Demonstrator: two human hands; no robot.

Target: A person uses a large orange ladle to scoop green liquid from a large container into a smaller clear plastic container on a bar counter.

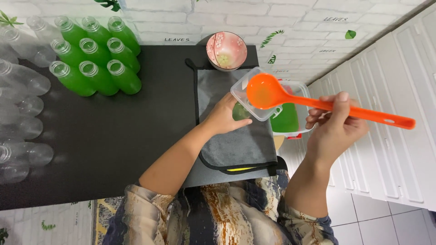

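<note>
The right hand (334,127) pinches a long orange plastic ladle (318,103) over a clear plastic tub (297,88) of green liquid. The left hand (225,118) grips a green-filled bottle (239,112) on the grey cloth (227,145). Beyond stands a pink floral bowl (226,50).

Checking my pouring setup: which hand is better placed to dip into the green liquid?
Right. The right hand holds the orange plastic ladle above the clear plastic container; the left hand grips a small bottle.
</note>
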